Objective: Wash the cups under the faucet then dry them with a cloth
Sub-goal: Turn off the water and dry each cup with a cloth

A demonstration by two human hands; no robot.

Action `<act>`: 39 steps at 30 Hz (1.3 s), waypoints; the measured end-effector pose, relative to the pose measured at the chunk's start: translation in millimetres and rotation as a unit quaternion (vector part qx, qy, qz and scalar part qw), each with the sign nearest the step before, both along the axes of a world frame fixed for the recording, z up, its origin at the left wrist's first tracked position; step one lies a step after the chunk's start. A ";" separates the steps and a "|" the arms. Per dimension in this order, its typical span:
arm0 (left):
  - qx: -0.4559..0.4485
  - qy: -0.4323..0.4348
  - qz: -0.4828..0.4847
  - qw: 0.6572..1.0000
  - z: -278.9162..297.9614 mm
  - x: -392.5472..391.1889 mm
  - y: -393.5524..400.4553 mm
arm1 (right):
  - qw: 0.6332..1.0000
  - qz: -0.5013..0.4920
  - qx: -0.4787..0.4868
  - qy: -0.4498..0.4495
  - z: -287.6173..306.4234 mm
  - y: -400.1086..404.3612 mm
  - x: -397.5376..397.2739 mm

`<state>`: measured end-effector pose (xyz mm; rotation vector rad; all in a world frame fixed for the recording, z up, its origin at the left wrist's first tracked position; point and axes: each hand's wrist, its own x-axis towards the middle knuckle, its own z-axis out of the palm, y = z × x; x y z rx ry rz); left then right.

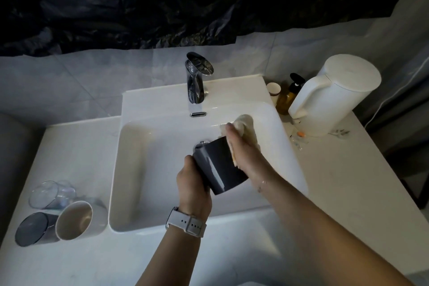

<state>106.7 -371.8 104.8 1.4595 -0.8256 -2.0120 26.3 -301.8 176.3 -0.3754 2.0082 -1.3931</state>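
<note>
logging what i cannot read first: the fingers of my left hand (193,181) are hidden behind the dark cup (217,166), and the cup's mouth is covered by the cloth (243,126) and my right hand (242,148). drain (201,144) half hidden behind the cup.
left hand: wrapped round the cup's lower end, thumb on its side, white watch (186,224) on the wrist.
right hand: fingers closed on the cloth, pressing it against the cup's upper rim.
cup: tilted, held over the sink (139,169), below the faucet (197,76).
counter (348,181), left: glass (50,195), grey cup (34,228), white cup (76,219), all on their sides, touching.
right: kettle (336,93), pump bottle (289,95), paper cup (274,90).
wall: grey tile, dark sheeting above.
</note>
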 end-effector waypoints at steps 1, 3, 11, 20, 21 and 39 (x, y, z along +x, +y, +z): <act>-0.015 -0.009 0.005 1.000 3.0 -0.7 -0.6 | 0.992 0.015 0.004 -0.124 0.5 3.7 -5.6; -0.043 -0.016 0.025 0.999 7.3 -3.3 -5.0 | 0.970 -0.008 -0.004 -0.244 -7.4 8.7 3.0; -0.063 0.032 -0.105 0.992 3.8 -13.2 -12.7 | 0.981 -0.059 -0.098 -0.160 -24.2 20.1 3.8; -0.018 0.108 -0.077 0.991 0.4 -26.0 -17.0 | 0.929 -0.026 -0.226 -0.291 -49.9 29.8 2.7; -0.017 0.089 -0.050 0.995 2.8 -28.8 -19.0 | 0.933 -0.041 -0.215 -0.286 -52.8 32.9 6.9; 0.078 0.023 -0.144 0.986 28.7 -11.4 12.7 | 0.839 0.187 0.208 0.467 -2.4 108.2 -57.5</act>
